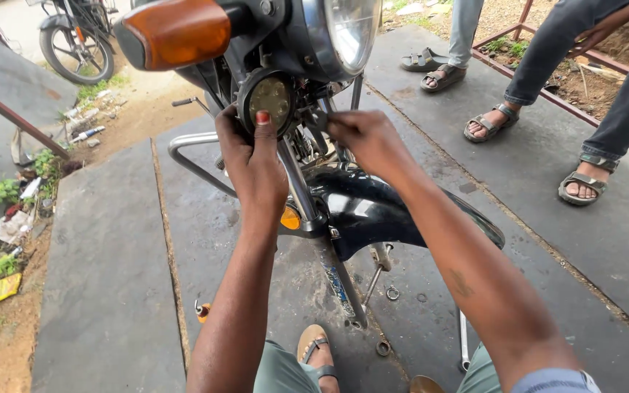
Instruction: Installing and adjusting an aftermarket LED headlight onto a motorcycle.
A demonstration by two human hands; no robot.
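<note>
Round auxiliary lamp [270, 100] mounted just below the motorcycle's headlight [349, 29], beside the fork tube [296, 178]. Left hand [250, 156] wraps the lamp's rim, thumb on its edge; right hand [364, 138] pinches the bracket [319, 116] just beside the lamp, fingers closed narrow. Lamp judged light and rigid, with a fragile lens: hold by the housing rim.

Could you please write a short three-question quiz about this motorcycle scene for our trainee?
1. True or false: the left hand grips the round auxiliary lamp.
2. The right hand works: A) at the bracket beside that lamp, B) on the spanner, C) on the orange indicator.
3. What colour is the mudguard?

Key: 1 true; 2 A; 3 black.
</note>
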